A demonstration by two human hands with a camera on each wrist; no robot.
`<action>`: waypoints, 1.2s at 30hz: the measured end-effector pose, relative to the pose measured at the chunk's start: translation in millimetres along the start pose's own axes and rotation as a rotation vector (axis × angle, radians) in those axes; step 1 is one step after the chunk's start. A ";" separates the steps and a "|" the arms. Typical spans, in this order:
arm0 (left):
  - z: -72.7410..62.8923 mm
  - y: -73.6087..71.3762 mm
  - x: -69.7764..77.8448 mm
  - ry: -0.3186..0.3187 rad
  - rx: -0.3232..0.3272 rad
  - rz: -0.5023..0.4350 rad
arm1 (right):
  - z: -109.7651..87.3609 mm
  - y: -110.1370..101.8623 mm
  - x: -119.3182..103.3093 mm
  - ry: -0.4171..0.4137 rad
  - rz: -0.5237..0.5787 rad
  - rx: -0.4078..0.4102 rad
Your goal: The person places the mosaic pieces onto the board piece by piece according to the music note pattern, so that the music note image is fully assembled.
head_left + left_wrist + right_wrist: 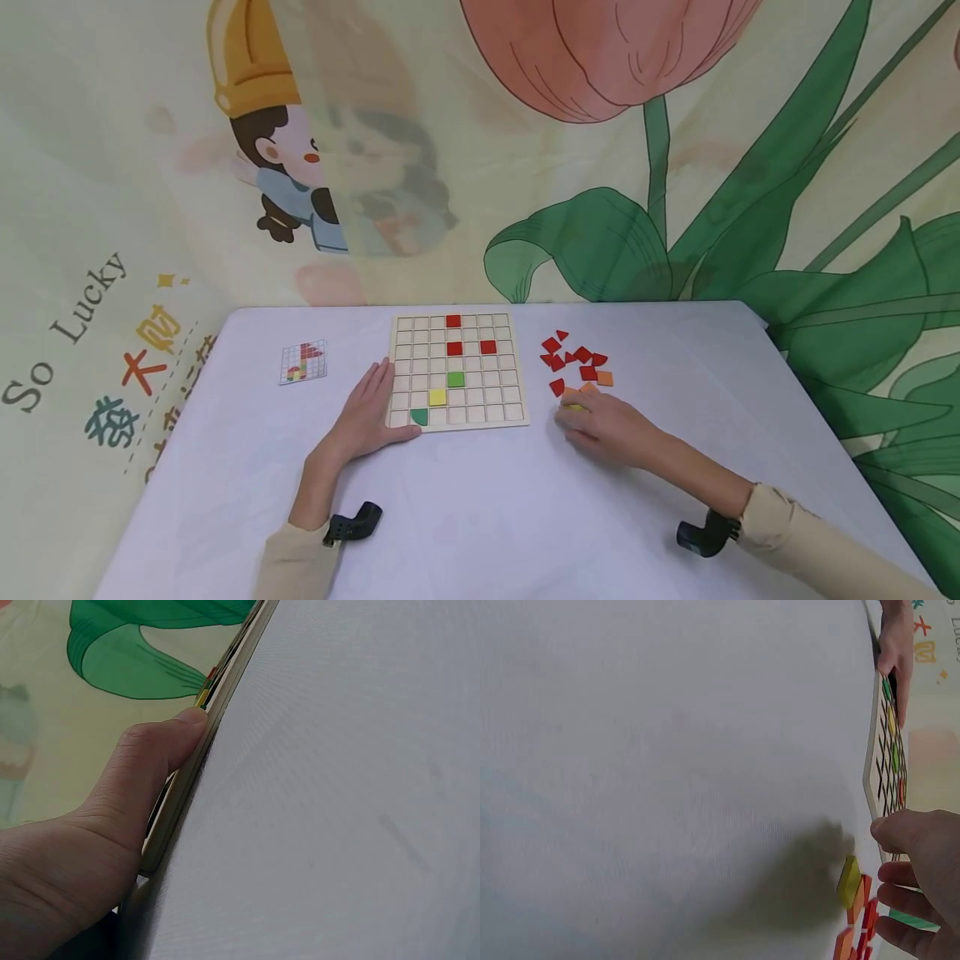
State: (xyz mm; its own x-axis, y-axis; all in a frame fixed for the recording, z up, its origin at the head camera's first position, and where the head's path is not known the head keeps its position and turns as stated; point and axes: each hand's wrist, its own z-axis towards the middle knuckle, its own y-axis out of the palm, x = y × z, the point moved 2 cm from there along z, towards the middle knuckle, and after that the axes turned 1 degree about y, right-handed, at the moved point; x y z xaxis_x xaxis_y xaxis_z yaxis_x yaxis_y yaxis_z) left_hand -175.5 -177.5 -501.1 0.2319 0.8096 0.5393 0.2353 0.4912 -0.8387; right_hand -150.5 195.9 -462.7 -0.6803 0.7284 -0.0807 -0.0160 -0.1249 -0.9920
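Note:
A square wooden grid board [480, 414] lies on the table with red, green and yellow pieces set in some of its cells. My left hand [362, 412] rests against its left side, fingers straight along that edge and thumb on the near edge, as the left wrist view also shows at the thumb [154, 754]. To the right of the board, my right hand [611, 429] is over the near end of a group of loose pieces, fingers spread and loosely bent. A yellow piece [848, 881] lies close to its fingertips, beside orange pieces [604, 379] and red pieces [582, 354].
A small printed pattern card [303, 362] lies left of the board on the white-covered table [480, 517]. Behind the table hangs a cloth backdrop [480, 275] with a tulip and cartoon figures. Black devices [356, 522] are strapped to both wrists.

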 end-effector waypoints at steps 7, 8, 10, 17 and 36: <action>-1.2 0.3 -2.2 -0.009 0.004 0.006 | 7.7 -1.1 40.4 0.234 0.016 0.008; -1.1 0.6 -2.6 -0.011 0.003 0.010 | 11.1 -1.2 45.2 0.270 0.032 0.006; -0.6 0.8 -2.9 -0.012 0.003 0.005 | 19.0 -1.2 53.6 0.322 0.069 0.012; 0.2 0.7 -2.7 -0.011 0.011 0.007 | 50.8 4.4 73.8 0.309 0.070 0.011; 0.6 1.1 -1.3 -0.009 0.011 0.010 | 70.5 11.4 98.9 0.100 0.157 -0.097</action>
State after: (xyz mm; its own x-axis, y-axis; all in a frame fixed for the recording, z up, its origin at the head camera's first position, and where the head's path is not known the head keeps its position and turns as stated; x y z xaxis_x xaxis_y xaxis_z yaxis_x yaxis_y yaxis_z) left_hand -176.1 -177.8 -502.7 0.2259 0.8174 0.5299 0.2227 0.4863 -0.8450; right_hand -269.6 219.1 -475.2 -0.5927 0.7691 -0.2392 0.1585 -0.1798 -0.9708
